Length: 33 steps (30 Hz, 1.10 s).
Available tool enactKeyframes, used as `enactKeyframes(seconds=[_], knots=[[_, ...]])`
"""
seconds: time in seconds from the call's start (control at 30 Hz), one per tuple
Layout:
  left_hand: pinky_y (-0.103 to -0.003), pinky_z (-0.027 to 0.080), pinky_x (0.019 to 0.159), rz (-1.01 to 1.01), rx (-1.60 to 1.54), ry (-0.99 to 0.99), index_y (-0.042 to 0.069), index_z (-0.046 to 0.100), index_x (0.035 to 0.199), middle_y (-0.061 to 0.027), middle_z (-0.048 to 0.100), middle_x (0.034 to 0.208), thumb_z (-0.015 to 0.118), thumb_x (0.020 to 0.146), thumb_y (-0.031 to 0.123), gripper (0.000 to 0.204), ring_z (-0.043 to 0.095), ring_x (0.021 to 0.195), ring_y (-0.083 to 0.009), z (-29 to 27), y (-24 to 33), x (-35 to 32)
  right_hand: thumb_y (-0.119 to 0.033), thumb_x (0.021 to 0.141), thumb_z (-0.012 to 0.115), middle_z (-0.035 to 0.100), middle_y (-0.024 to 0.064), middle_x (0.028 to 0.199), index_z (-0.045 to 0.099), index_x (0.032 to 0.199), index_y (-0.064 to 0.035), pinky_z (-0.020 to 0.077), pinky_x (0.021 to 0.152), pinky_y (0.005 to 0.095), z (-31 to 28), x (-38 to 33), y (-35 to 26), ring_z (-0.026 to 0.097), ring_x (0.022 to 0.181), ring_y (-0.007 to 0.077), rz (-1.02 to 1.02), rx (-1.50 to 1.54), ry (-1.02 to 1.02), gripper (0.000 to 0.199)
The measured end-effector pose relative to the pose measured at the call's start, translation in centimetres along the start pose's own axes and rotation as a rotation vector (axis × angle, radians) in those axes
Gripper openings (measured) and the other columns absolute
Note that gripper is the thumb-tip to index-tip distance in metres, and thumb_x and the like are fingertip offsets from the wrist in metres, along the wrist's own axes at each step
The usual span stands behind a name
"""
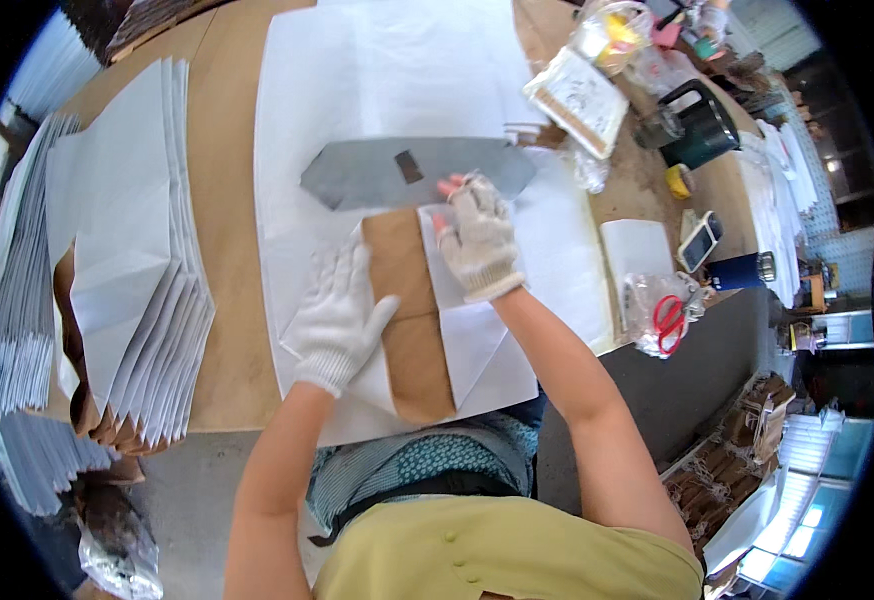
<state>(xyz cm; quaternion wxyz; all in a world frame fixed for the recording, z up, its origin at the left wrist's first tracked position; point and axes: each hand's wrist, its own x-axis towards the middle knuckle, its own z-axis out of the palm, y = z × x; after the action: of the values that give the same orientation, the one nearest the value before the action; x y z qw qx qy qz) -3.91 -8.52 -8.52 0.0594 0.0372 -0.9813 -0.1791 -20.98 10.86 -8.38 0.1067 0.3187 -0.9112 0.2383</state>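
A white paper sheet with a brown inner face [407, 290] lies in front of me, its white flaps folded open to both sides. My left hand [339, 318], in a white knitted glove, rests flat on the left flap with the fingers stretched out. Over the right flap is my right hand [480, 235], in a worn off-white glove with bare fingertips. Its thumb and forefinger are apart, and I see nothing between them. Just beyond both hands, a flat grey plate [357, 172] with pointed ends and a small dark patch lies across white paper [387, 70].
Stacks of folded white paper bags [117, 220] stand on the left of the wooden table [232, 200]. To the right are a dark kettle [702, 125], a phone-like device [699, 242], a blue bottle [742, 270], yellow tape [679, 181] and red-handled scissors [669, 325] near the edge.
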Motion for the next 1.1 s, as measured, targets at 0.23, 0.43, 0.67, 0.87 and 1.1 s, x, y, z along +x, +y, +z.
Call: enactKeyframes(seconds=[0.23, 0.43, 0.67, 0.87, 1.1], knots=[[-0.052, 0.022, 0.130, -0.005, 0.117, 0.022, -0.002, 0.040, 0.158, -0.0256, 0.041, 0.163, 0.062, 0.099, 0.045, 0.079, 0.035, 0.154, -0.0423, -0.8, -1.0, -5.0, -0.039, 0.087, 0.080, 0.048, 0.0203, 0.153, 0.044, 0.156, -0.0041, 0.0365, 0.119, 0.0469, -3.6, 3.7, 6.5, 0.044, 0.142, 0.0403, 0.568, -0.020, -0.158, 0.086], [-0.053, 0.022, 0.129, -0.042, 0.143, -0.003, 0.002, 0.037, 0.161, -0.0204, 0.037, 0.167, 0.061, 0.098, 0.049, 0.082, 0.032, 0.157, -0.0387, 0.0, -1.5, -5.8, -0.036, 0.090, 0.077, 0.067, 0.0241, 0.127, 0.059, 0.140, -0.0031, 0.0480, 0.104, 0.0457, -7.5, -0.5, 5.9, 0.063, 0.119, 0.0386, 0.704, 0.216, -0.251, 0.063], [-0.055, 0.037, 0.120, -0.123, 0.160, -0.023, 0.005, 0.041, 0.160, -0.0192, 0.047, 0.161, 0.064, 0.097, 0.040, 0.076, 0.042, 0.151, -0.0389, -0.7, -2.8, -9.9, -0.024, 0.105, 0.068, 0.068, 0.0128, 0.124, 0.058, 0.139, 0.0019, 0.0583, 0.092, 0.0372, -14.4, -6.0, 7.7, 0.068, 0.105, 0.0190, 0.799, 0.723, 0.231, 0.044], [-0.052, 0.045, 0.114, -0.048, -0.116, 0.175, 0.002, 0.049, 0.152, -0.0211, 0.058, 0.147, 0.073, 0.091, 0.021, 0.069, 0.055, 0.136, -0.0417, -1.8, -3.9, -10.7, -0.009, 0.103, 0.065, 0.071, 0.0059, 0.111, 0.064, 0.126, 0.0058, 0.0549, 0.086, 0.0254, -13.8, -10.3, 8.8, 0.067, 0.095, 0.0125, 0.760, 0.649, -0.052, 0.028], [-0.044, 0.057, 0.097, -0.035, -0.318, 0.075, 0.012, 0.072, 0.120, -0.0131, 0.067, 0.127, 0.090, 0.071, 0.015, 0.053, 0.067, 0.114, -0.0346, -4.4, -6.5, -9.0, 0.001, 0.095, 0.068, 0.065, 0.0022, 0.097, 0.065, 0.117, 0.0037, 0.0529, 0.079, 0.0239, -10.5, -8.5, 4.1, 0.059, 0.088, 0.0079, 0.590, 0.556, -0.387, 0.022]])
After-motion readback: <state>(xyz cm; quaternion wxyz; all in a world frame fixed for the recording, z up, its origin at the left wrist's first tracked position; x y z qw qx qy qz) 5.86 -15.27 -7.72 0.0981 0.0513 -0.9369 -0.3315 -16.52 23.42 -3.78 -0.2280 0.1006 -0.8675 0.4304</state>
